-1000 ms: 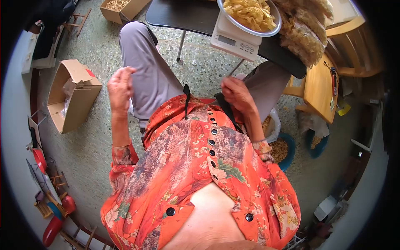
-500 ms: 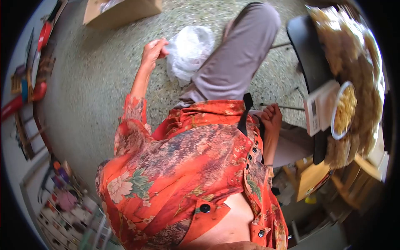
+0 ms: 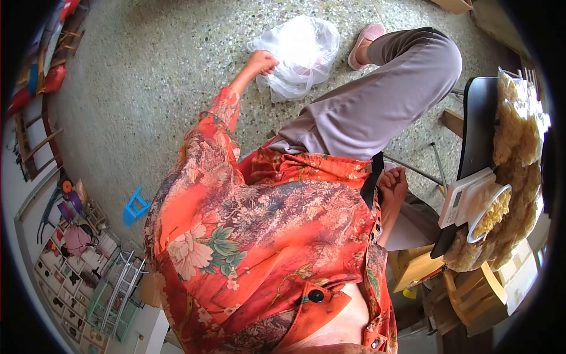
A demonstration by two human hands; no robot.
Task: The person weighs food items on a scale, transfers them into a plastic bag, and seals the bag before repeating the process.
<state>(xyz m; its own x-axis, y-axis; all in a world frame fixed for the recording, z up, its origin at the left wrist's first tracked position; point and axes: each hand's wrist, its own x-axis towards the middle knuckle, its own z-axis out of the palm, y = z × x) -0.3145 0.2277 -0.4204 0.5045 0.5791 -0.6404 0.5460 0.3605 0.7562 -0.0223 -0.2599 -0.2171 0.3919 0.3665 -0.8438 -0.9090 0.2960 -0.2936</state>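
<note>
On the floor, left hand (image 3: 261, 61) grips plastic bag (image 3: 300, 53).

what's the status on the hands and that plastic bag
Left hand gripping clear plastic bag on the floor. Right hand fisted at lap, nothing visible in it. Nothing blocking the bag.

a home used as a small food-packing workroom: speckled terrazzo floor (image 3: 147, 88), a digital scale (image 3: 463, 197) with a metal bowl of yellow snacks (image 3: 489, 215) on a dark table (image 3: 477, 118), heaped filled bags (image 3: 519, 141), wooden chairs (image 3: 471, 295), and toys and racks (image 3: 112, 289) along the wall
</note>
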